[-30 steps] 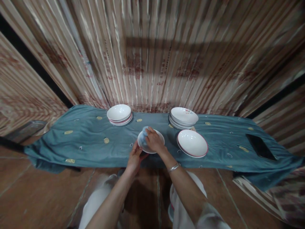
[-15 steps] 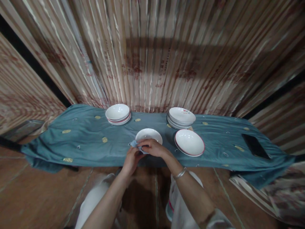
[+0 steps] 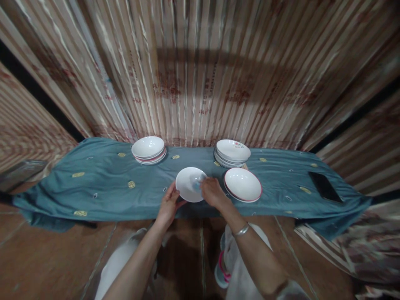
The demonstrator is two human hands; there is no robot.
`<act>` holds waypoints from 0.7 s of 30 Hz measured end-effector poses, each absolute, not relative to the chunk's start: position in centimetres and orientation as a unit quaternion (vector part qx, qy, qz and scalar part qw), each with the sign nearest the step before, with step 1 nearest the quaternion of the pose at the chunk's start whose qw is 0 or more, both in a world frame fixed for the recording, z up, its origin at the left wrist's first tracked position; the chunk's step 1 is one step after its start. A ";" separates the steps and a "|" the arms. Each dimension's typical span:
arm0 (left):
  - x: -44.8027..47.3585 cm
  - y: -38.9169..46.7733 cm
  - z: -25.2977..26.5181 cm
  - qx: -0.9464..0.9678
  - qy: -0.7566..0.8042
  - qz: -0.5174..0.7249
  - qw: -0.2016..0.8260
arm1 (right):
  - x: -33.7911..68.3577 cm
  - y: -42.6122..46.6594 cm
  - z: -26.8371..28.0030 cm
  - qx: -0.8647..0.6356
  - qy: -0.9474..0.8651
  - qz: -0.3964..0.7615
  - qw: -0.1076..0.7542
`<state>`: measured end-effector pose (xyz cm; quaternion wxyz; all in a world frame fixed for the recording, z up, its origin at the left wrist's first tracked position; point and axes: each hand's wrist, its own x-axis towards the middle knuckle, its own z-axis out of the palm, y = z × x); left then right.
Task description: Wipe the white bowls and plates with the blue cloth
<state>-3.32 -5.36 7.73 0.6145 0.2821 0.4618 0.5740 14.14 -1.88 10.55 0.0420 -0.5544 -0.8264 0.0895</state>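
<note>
Bowl, white, round, glossy ceramic (image 3: 185, 187), over near side of table draped in teal patterned fabric (image 3: 115, 200); can't tell if lifted. Left hand (image 3: 169, 203) grips its left rim, thumb on top. Right hand (image 3: 213, 191) pinches pale blue cloth (image 3: 196, 185), mostly hidden, at bowl's right inside. Risk: hard push against one-sided rim hold could slip bowl off front edge; wide elbow swing could bump white, red-rimmed ceramic bowl (image 3: 243, 183) nearby.

Dim lt, shadowed backdrop (image 3: 187, 91), stretched edges, sl. blur

Bowl (image 3: 188, 184) in front; left stack (image 3: 148, 150) and right stack (image 3: 231, 154) behind it.
</note>
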 end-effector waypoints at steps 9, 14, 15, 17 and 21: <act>-3.4 -5.6 7.7 0.312 0.460 0.571 0.604 | 13.1 1.3 9.6 -0.604 -0.780 0.011 0.163; -3.3 -5.8 7.8 0.317 0.452 0.572 0.607 | 11.5 2.8 8.0 -0.575 -0.777 0.072 0.247; -3.3 -5.8 7.7 0.315 0.453 0.573 0.606 | 11.0 2.9 7.7 -0.558 -0.781 0.087 0.267; -3.3 -5.7 7.5 0.308 0.459 0.575 0.603 | 9.9 2.8 7.1 -0.519 -0.790 0.122 0.302; -3.4 -5.6 7.1 0.298 0.465 0.578 0.601 | 7.9 1.5 6.7 -0.449 -0.807 0.205 0.323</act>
